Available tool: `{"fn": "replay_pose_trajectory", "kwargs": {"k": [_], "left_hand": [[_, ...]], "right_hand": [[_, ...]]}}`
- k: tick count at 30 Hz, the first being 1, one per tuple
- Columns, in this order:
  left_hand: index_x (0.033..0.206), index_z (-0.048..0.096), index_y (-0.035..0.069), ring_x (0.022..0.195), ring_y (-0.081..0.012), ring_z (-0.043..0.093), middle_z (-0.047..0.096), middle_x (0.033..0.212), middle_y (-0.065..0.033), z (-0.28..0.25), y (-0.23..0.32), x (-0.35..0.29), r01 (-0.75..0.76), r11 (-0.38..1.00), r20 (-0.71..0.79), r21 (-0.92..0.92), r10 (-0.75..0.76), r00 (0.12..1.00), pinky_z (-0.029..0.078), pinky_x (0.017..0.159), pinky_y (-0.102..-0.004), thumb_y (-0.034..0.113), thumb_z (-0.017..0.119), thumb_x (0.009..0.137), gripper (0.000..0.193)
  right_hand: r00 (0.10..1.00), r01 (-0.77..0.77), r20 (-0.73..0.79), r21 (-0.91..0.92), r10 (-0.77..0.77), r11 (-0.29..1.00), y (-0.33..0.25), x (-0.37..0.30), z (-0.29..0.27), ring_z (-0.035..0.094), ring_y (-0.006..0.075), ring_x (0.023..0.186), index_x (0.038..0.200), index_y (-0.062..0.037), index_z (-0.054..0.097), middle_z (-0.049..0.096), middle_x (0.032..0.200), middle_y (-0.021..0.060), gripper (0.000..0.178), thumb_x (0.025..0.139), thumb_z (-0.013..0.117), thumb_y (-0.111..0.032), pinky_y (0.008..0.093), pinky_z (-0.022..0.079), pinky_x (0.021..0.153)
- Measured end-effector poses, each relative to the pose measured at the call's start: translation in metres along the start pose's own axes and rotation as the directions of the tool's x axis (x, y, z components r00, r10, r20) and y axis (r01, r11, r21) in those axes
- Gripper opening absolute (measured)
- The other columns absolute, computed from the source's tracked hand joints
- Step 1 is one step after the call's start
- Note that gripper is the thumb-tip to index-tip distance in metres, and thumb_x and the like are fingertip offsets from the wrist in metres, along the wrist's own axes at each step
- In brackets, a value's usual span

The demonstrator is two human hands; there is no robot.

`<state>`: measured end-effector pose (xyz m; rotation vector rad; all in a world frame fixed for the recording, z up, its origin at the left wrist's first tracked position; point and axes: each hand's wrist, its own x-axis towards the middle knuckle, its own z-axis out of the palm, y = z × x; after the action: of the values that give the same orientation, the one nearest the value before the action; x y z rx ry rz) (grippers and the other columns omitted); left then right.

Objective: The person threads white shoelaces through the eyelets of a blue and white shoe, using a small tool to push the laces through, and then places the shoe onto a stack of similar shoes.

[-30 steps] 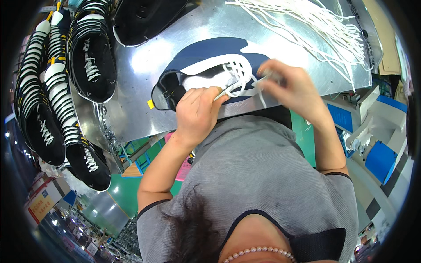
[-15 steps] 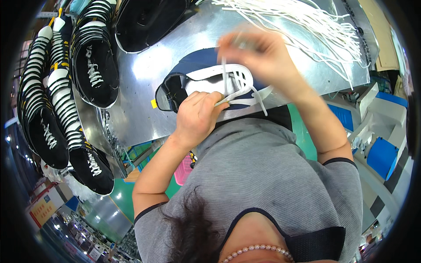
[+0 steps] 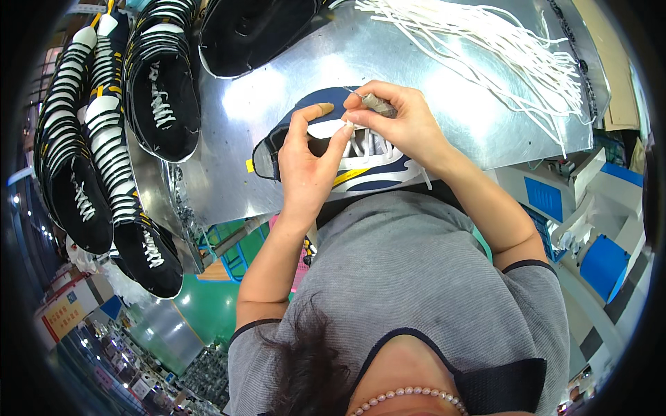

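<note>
A navy and white shoe upper (image 3: 399, 173), partly laced in white, lies on the metal table. My left hand (image 3: 309, 163) grips its opening from the near side, thumb inside near the lace and index finger, with a tan cover on its tip, over the far edge. My right hand (image 3: 409, 125) is closed round an awl-like tool (image 3: 379, 105) with a wrapped handle and a thin metal tip. The right thumb and index finger meet at the white lace (image 3: 349, 125), close to the left thumb. Hands cover part of the eyelet row.
Loose white laces (image 3: 499, 55) are spread on the metal table (image 3: 236, 166) at the far right. Nested stacks of black and white shoe uppers (image 3: 163, 104) hang along the left edge. Another dark upper (image 3: 250, 35) lies at the back. Blue and white bins (image 3: 603, 249) stand at right.
My right hand has come down from its blurred sweep above the shoe to the lace at the opening. My left hand has shifted from the near edge to straddle the opening, fingers more spread.
</note>
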<state>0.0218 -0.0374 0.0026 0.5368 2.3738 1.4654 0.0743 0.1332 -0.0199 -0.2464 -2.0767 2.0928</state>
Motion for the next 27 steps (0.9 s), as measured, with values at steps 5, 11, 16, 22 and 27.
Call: {"fn": "replay_pose_trajectory", "kwargs": {"k": [5, 11, 16, 22, 27], "left_hand": [[0.116, 0.061, 0.001, 0.089, -0.0178, 0.068, 0.07, 0.103, -0.0126, 0.007, -0.005, -0.001, -0.054, 0.997, -0.073, -0.06, 0.05, 0.996, 0.053, 0.081, -0.0311, 0.01, 0.075, 0.082, 0.038], [0.121, 0.056, 0.001, 0.095, -0.0136, 0.065, 0.065, 0.113, -0.0096, 0.006, -0.013, 0.0, -0.176, 0.98, -0.096, 0.096, 0.185, 0.978, 0.054, 0.084, -0.0266, -0.001, 0.072, 0.083, 0.041], [0.122, 0.055, 0.0, 0.096, -0.0143, 0.066, 0.066, 0.112, -0.01, 0.006, -0.002, -0.004, -0.059, 0.998, -0.068, 0.018, 0.061, 0.996, 0.054, 0.084, -0.027, -0.002, 0.071, 0.084, 0.041], [0.123, 0.056, 0.002, 0.07, -0.0303, 0.064, 0.07, 0.097, -0.0133, 0.012, -0.006, -0.008, -0.429, 0.861, -0.021, 0.272, 0.451, 0.892, 0.05, 0.072, -0.0413, 0.0, 0.063, 0.082, 0.042], [0.125, 0.055, 0.002, 0.069, -0.0212, 0.063, 0.069, 0.092, -0.0116, 0.009, -0.018, -0.003, -0.285, 0.958, -0.035, 0.033, 0.286, 0.958, 0.049, 0.067, -0.0347, -0.002, 0.061, 0.082, 0.044]], "right_hand": [[0.997, 0.043, -0.054, -0.294, -0.062, 0.955, -0.024, -0.02, -0.006, 0.071, 0.0278, 0.085, 0.113, -0.003, 0.061, 0.072, 0.093, 0.0147, 0.026, 0.095, 0.064, -0.022, 0.0344, 0.054, 0.076], [0.996, 0.088, 0.043, -0.568, -0.078, 0.818, -0.031, -0.036, -0.008, 0.068, 0.0304, 0.072, 0.099, -0.0032, 0.056, 0.069, 0.079, 0.0123, 0.016, 0.093, 0.064, -0.016, 0.0394, 0.05, 0.062], [0.988, 0.149, 0.06, -0.636, -0.144, 0.758, -0.02, -0.031, -0.005, 0.068, 0.0295, 0.068, 0.099, -0.0035, 0.056, 0.068, 0.074, 0.0104, 0.016, 0.091, 0.065, -0.015, 0.0388, 0.05, 0.059], [0.977, 0.207, 0.135, -0.788, -0.165, 0.58, -0.021, -0.014, 0.019, 0.067, 0.0293, 0.063, 0.108, -0.0035, 0.053, 0.066, 0.069, 0.0117, 0.025, 0.089, 0.066, -0.014, 0.038, 0.05, 0.054], [0.968, 0.243, 0.177, -0.825, -0.176, 0.51, -0.024, -0.011, 0.013, 0.066, 0.0293, 0.058, 0.102, -0.0027, 0.051, 0.063, 0.063, 0.011, 0.027, 0.085, 0.07, -0.013, 0.0382, 0.05, 0.052]]}}
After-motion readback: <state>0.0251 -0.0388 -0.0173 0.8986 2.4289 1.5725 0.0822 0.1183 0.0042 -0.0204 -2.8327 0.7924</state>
